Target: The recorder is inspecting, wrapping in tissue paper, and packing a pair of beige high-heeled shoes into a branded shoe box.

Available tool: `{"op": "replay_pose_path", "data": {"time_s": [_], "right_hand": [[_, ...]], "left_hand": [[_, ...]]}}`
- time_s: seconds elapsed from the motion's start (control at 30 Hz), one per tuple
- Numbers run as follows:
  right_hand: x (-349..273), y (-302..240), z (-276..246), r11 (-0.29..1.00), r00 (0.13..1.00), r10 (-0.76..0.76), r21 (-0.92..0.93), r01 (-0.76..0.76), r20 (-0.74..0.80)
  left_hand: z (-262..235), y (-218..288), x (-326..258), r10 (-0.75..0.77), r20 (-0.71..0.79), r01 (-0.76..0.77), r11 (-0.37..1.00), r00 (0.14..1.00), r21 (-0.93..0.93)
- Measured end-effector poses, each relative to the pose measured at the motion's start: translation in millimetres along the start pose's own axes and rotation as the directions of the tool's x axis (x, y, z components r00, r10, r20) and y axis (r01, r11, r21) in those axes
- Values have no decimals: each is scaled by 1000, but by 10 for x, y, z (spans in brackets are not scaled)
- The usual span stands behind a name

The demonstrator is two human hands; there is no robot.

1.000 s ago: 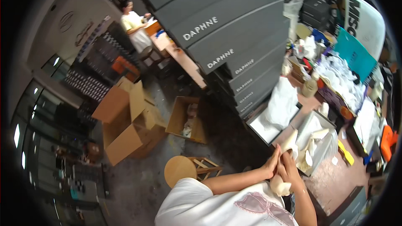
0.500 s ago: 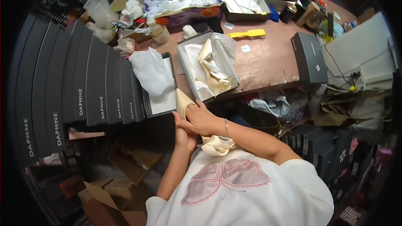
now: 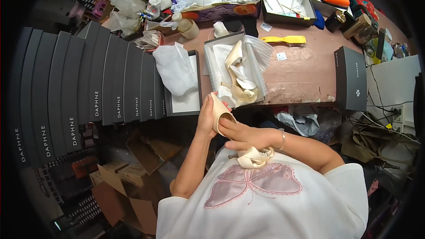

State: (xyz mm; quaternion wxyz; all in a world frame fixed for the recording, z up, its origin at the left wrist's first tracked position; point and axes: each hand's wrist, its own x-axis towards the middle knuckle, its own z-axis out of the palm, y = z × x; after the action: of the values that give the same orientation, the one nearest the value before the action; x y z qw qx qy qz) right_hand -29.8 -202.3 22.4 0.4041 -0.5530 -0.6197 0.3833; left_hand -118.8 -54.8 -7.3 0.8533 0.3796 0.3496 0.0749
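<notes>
A cream pointed-toe shoe (image 3: 217, 110) is held in front of my chest, toe pointing toward the bench. My left hand (image 3: 206, 117) wraps round its toe from the left, fingertips showing on the far side. The fingers of my right hand (image 3: 252, 136) reach stretched out into the shoe's opening, thumb apart from them. Below that hand hangs a cream bow (image 3: 253, 158) with a beaded trim, at the shoe's back end; the heel is hidden. Just beyond, an open shoe box (image 3: 264, 94) holds a matching cream shoe (image 3: 233, 57) among white paper.
Dark shoe boxes (image 3: 90, 79) stand in a row at left. White tissue (image 3: 177, 71) lies on a dark lid beside the open box. On the bench are a yellow brush (image 3: 285, 40), a bottle (image 3: 188, 28) and a closed dark box (image 3: 352, 79). Cardboard cartons (image 3: 116, 194) sit below left.
My left hand has moved up from beneath the shoe to grip its toe. My right hand has slid back toward the opening, fingers still inside. The view has shifted.
</notes>
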Motion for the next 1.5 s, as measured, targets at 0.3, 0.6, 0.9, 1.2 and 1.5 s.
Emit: {"op": "replay_pose_path", "data": {"time_s": [0.3, 0.6, 0.9, 1.2, 1.5], "right_hand": [[542, 233, 157, 939, 947, 268, -171, -297, -177], [169, 17, 39, 914, 980, 176, 353, -199, 98], [327, 52, -167, 912, 947, 321, 263, -314, 20], [421, 1565, -564, 541, 710, 495, -462, -703, -501], [392, 149, -273, 798, 696, 520, 572, -190, -495]], "left_hand": [[-23, 173, 266, 0, -123, 21, 985, 992, 170], [-131, 354, 386, -44, 148, 17, 984, 988, 179], [-137, 20, -219, -156, -179, 106, 959, 971, -263], [-53, 271, -8, -175, 87, 195, 915, 981, -352], [-46, 100, 157, -131, 97, 157, 928, 987, -339]]}}
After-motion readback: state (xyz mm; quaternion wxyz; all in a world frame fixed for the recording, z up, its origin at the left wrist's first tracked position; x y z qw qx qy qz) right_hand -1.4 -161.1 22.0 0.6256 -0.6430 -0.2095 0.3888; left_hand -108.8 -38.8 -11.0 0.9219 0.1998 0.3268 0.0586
